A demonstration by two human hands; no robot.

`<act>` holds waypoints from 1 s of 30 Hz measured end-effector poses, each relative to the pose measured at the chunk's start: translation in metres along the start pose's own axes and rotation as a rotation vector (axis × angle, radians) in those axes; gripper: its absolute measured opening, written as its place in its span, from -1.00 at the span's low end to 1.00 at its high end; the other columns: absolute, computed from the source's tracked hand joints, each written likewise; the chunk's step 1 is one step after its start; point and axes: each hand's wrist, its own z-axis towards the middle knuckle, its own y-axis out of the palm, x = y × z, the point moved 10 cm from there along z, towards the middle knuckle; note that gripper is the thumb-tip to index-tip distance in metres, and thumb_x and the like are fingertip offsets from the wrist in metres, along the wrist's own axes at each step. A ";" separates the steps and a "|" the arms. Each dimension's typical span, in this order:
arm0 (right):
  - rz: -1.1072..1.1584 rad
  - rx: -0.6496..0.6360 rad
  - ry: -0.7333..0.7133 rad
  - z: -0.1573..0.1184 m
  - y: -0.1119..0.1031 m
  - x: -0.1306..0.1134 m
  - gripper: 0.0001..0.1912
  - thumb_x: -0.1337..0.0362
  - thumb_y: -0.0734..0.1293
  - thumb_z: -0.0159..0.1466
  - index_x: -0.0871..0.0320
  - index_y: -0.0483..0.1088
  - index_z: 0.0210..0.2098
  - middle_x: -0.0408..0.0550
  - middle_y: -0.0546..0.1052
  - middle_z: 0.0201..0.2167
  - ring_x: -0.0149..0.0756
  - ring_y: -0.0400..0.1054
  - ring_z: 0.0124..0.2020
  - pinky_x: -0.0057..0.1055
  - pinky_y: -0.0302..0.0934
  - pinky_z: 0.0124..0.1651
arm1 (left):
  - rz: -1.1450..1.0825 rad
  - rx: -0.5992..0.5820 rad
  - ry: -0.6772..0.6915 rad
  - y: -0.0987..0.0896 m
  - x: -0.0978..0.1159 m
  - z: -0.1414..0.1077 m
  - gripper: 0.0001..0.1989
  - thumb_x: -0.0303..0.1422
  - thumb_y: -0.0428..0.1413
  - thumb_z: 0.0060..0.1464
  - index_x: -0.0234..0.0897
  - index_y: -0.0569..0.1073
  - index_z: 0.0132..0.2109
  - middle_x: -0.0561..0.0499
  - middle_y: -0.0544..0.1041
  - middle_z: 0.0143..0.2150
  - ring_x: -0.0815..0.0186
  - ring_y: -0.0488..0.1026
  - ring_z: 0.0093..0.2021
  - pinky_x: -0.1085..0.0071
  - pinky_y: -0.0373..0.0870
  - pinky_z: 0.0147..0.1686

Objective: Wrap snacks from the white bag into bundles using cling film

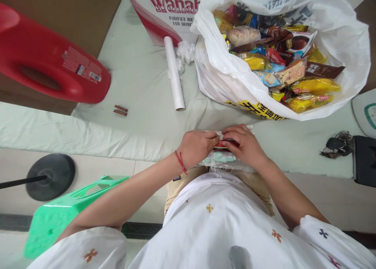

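Observation:
Close to the table's front edge lies a clear plastic bag [219, 166] with a pale green printed wrapper [223, 156] showing in it. Above that wrapper is a small red packet [222, 144] with a dark edge, partly covered by my fingers. My left hand [196, 147] is closed, its fingertips pinching the left end of the red packet. My right hand [246, 144] is closed too, thumb and fingers pressed on the packet's dark right end. Whether the packet is inside the bag or on top of it, I cannot tell.
A white plastic bag [211, 71] full of wrapped snacks stands beyond my hands. A white roll [174, 75], two small brown sticks [120, 111], a red jug [55, 61] and a carton [176, 14] are to its left. Keys [336, 143] lie at right; a green stool [58, 214] stands below.

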 end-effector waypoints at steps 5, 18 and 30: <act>-0.157 0.097 0.054 -0.012 -0.057 0.035 -0.66 0.31 0.33 0.37 -0.01 0.54 0.11 -0.01 0.62 0.04 -0.05 0.45 0.10 -0.01 0.31 0.19 | 0.095 -0.024 0.027 0.004 0.004 0.001 -0.67 -0.33 -0.05 0.46 -0.12 0.64 -0.08 0.02 0.68 -0.10 0.30 0.54 -0.24 0.33 0.16 -0.40; -0.490 0.102 -0.122 -0.035 -0.063 0.035 -0.80 0.25 0.33 0.46 -0.02 0.63 -0.08 -0.06 0.66 -0.20 -0.08 0.40 -0.09 -0.11 0.25 -0.05 | 0.182 -0.057 0.035 0.009 0.007 0.000 -0.69 -0.36 -0.05 0.45 -0.16 0.61 -0.07 -0.03 0.68 -0.11 0.27 0.54 -0.25 0.30 0.14 -0.42; -0.391 0.104 -0.091 -0.035 -0.062 0.019 -0.63 0.22 0.36 0.44 0.01 0.50 0.22 0.06 0.60 0.06 -0.01 0.39 0.07 -0.01 0.30 0.12 | 0.236 -0.029 0.061 0.010 0.009 0.000 -0.68 -0.38 -0.06 0.47 -0.19 0.60 -0.08 0.00 0.66 -0.15 0.30 0.52 -0.29 0.27 0.15 -0.41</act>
